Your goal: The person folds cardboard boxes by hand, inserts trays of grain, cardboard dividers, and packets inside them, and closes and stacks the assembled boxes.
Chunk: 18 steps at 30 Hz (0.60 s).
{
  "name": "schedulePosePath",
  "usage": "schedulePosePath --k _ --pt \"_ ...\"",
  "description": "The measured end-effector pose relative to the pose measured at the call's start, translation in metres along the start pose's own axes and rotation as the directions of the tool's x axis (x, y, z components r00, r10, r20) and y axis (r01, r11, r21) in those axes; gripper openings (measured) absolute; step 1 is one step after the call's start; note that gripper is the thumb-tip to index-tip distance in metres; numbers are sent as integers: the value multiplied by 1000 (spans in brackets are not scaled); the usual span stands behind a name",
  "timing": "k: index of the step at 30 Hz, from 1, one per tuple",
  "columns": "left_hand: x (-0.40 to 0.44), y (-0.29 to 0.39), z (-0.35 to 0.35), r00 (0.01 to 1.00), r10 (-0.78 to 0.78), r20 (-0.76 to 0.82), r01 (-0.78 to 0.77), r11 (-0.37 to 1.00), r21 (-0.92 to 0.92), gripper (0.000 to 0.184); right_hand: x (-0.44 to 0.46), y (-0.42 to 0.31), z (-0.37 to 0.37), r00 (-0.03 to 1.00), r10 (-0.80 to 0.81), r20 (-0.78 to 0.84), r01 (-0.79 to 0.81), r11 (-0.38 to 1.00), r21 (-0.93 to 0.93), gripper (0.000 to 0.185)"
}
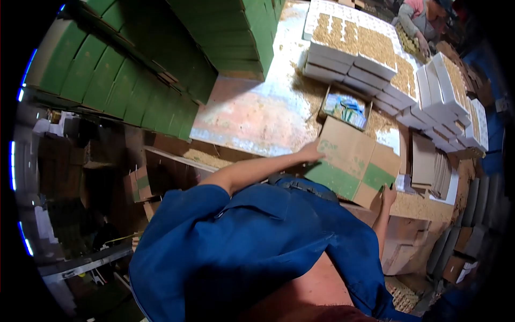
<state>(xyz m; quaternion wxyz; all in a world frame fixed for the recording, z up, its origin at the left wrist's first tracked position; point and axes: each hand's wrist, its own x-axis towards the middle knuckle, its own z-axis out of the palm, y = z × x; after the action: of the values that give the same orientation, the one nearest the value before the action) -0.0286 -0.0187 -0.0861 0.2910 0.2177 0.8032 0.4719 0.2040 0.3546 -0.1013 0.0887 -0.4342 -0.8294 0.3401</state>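
Between my hands lies a brown cardboard carton [343, 153] with a green band and green print, tilted at the table's near edge, close to my waist. Whether it is folded flat or standing as a box, I cannot tell. My left hand [311, 152] grips its left edge. At the lower right corner, my right hand [388, 196] is closed on the carton's edge; a small dark spot shows at its fingertips. Just beyond the carton sits an open box [346, 107] of blue and green printed packets.
Stacked green cartons [107, 80] rise at the left. White trays [370, 51] topped with straw-like flakes are stacked at the back right, near another person's arm [410, 27]. Cardboard sheets [424, 161] stand at the right. Loose flakes lie on the worn tabletop [252, 115].
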Motion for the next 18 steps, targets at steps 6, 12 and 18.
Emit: schedulePosePath --k 6,12,18 --pt "-17 31 -2 966 -87 -244 121 985 127 39 -22 -46 -10 996 51 -73 -60 991 -120 44" --pt "-27 50 -19 895 -36 -444 -7 995 -95 48 5 -12 -7 944 321 -78 -212 770 602 31" --pt "-21 104 -52 920 201 -336 -251 961 -113 28 25 -98 -78 984 101 -147 92 419 903 41"
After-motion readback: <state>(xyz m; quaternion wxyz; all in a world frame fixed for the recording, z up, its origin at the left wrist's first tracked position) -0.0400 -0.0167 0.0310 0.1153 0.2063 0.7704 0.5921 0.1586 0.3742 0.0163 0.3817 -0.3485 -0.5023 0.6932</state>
